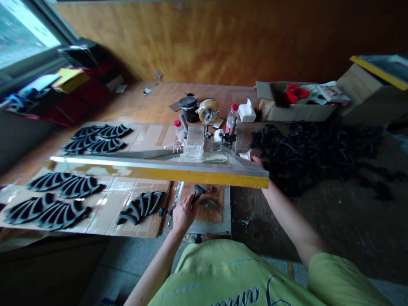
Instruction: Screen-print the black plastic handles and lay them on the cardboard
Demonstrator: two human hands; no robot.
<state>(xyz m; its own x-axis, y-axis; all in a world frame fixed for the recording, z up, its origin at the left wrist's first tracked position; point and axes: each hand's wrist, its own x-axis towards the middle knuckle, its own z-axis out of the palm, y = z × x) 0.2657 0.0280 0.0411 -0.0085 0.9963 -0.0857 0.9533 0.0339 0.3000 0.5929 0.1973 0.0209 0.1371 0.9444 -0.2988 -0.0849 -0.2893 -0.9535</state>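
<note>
My left hand (pixel 184 213) is closed round a black T-shaped part (pixel 199 193), held over a worn brown base board (pixel 208 210) below the screen frame. The screen frame (pixel 197 174), yellow-sided with a silvery top edge, stretches across the middle, raised above the table. Behind its right end is my right hand (pixel 256 161), mostly hidden and blurred; its fingers look curled beside a small white piece (pixel 245 155). Whether they grip this piece or the frame cannot be seen. Left of my left hand, a few black curved parts (pixel 140 207) lie side by side on cardboard.
Fanned rows of black parts (pixel 65 185) cover the cardboard (pixel 110 199) on the left. A dark heap of similar parts (pixel 312 153) lies right. Behind the frame stand a black tub (pixel 188 109), a tape roll (pixel 208 111), a red-capped bottle (pixel 232 118) and an open carton (pixel 296 111).
</note>
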